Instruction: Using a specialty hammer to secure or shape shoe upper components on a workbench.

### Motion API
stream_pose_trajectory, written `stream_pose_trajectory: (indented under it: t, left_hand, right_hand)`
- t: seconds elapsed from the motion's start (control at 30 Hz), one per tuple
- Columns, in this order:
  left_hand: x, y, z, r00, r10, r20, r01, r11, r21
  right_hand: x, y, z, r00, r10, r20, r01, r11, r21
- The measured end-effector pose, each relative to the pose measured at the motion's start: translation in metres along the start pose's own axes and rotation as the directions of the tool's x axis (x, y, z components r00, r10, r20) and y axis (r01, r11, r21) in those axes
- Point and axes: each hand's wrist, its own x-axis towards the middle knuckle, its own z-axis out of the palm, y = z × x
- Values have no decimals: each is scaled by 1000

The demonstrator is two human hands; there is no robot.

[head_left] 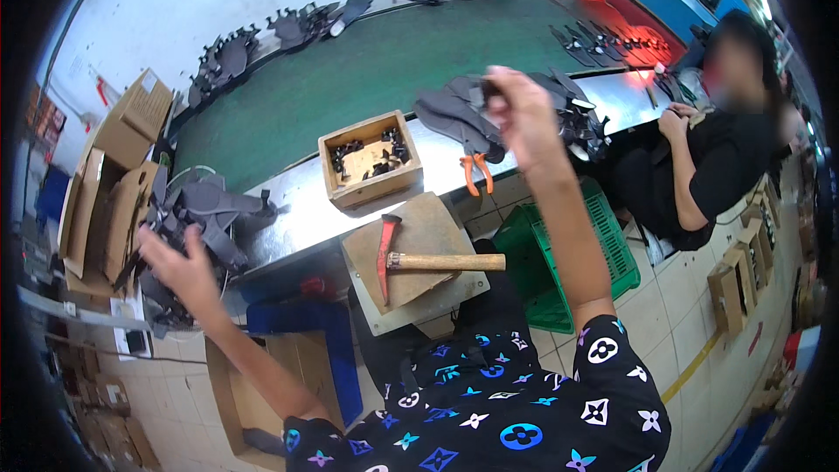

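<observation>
My left hand is stretched out on the left with its fingers apart, next to a heap of grey sandals with dark straps. It grips nothing that I can see. My right hand is raised over the grey sandals piled on the metal-edged bench. Its fingers are curled together at a dark piece too blurred to name. In front of me, a hammer with a red head and wooden handle lies on a worn board. Orange-handled pliers rest at the bench edge below the right-hand pile.
A wooden box of small black parts stands on the bench beside a green conveyor belt. More sandals line its far side. A green crate and cardboard boxes stand nearby. Another person sits at the right.
</observation>
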Motion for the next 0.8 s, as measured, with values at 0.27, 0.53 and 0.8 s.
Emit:
stream_pose_trajectory:
  t: [0.27, 0.53, 0.8]
  left_hand:
    - [-18, 157, -10, 697, 710, -96, -522, 411, -748]
    - [123, -16, 4, 800, 540, -262, -541, 838, 75]
    - [147, -151, 46, 800, -54, 598, -40, 989, 142]
  right_hand:
    - [-95, 1, 97, 553, 217, 805, -165, 975, -150]
    - [70, -25, -140, 792, -533, 298, 266, -137, -954]
    - [139, -13, -181, 947, -169, 275, 225, -264, -938]
